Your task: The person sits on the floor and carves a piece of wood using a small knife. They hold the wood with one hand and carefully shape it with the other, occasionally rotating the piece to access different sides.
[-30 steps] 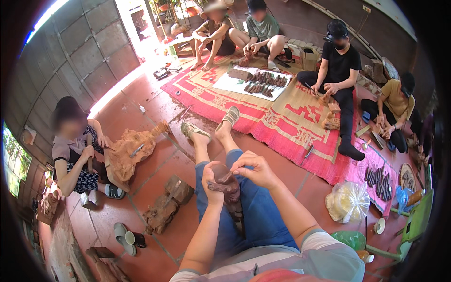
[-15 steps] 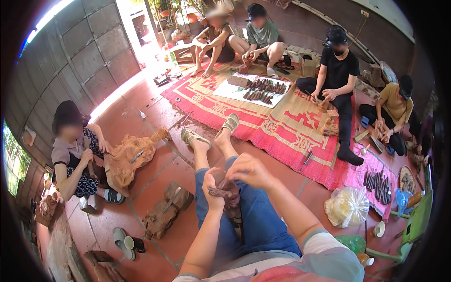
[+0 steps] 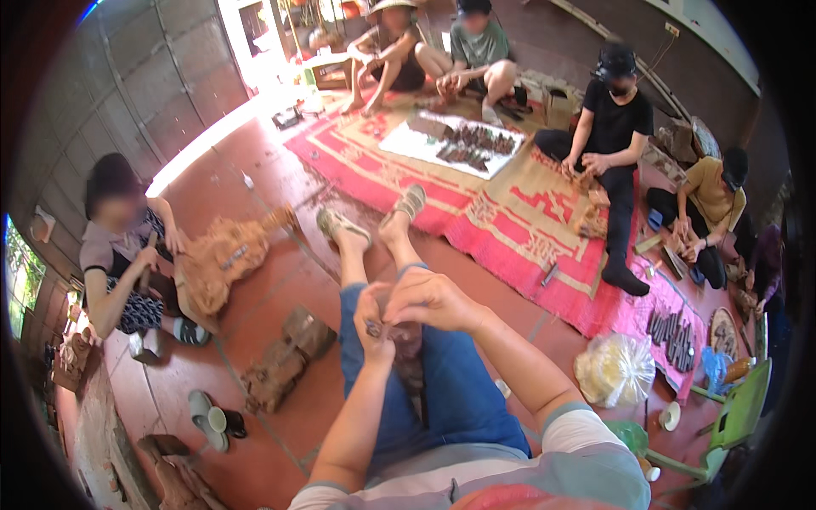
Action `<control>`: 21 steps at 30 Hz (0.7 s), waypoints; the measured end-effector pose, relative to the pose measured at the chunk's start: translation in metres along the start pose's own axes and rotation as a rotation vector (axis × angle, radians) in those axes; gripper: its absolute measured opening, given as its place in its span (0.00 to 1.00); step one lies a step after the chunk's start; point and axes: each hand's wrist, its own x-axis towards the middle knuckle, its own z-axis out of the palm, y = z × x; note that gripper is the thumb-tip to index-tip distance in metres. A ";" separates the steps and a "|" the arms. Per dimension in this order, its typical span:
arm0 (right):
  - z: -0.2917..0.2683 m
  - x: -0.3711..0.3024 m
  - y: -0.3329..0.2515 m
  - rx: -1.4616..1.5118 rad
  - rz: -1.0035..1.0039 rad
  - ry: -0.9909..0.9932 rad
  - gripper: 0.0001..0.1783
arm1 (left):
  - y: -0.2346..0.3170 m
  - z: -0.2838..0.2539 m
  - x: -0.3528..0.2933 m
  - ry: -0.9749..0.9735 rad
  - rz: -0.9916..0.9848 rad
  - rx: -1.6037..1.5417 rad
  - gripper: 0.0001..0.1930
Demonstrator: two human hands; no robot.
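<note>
A reddish-brown wood carving (image 3: 409, 347) stands between my thighs, in front of my lap. My left hand (image 3: 375, 327) is closed around the left side of its upper part, and a small dark tip shows by the fingers. My right hand (image 3: 435, 299) is held over the carving's top, fingers pinched and touching or nearly touching the left hand. What the pinch holds, if anything, is hidden. Motion blur softens both hands and the carving's upper end.
Left of my legs lies a wood block (image 3: 289, 357), with slippers and a cup (image 3: 218, 421) nearby. A person carves a large wood piece (image 3: 223, 259) at left. Others sit around the red mat (image 3: 510, 255). At right are a plastic bag (image 3: 614, 370) and a green chair (image 3: 739, 416).
My right hand has come down and left, now close against the left hand over the carving's top. My left hand has risen slightly and turned. The whole view has shifted a little.
</note>
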 end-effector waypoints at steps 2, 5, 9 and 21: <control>-0.007 -0.010 0.021 -0.088 0.160 0.098 0.05 | 0.005 -0.001 -0.001 0.004 -0.237 -0.276 0.23; 0.001 -0.008 0.004 0.140 0.112 0.181 0.04 | 0.013 -0.007 0.003 -0.012 -0.176 -0.122 0.23; 0.010 -0.011 0.017 0.126 0.211 0.035 0.05 | 0.009 -0.002 -0.001 0.030 -0.256 -0.274 0.23; 0.010 -0.017 -0.004 0.198 0.141 0.095 0.04 | 0.012 -0.003 -0.004 0.036 -0.169 -0.296 0.31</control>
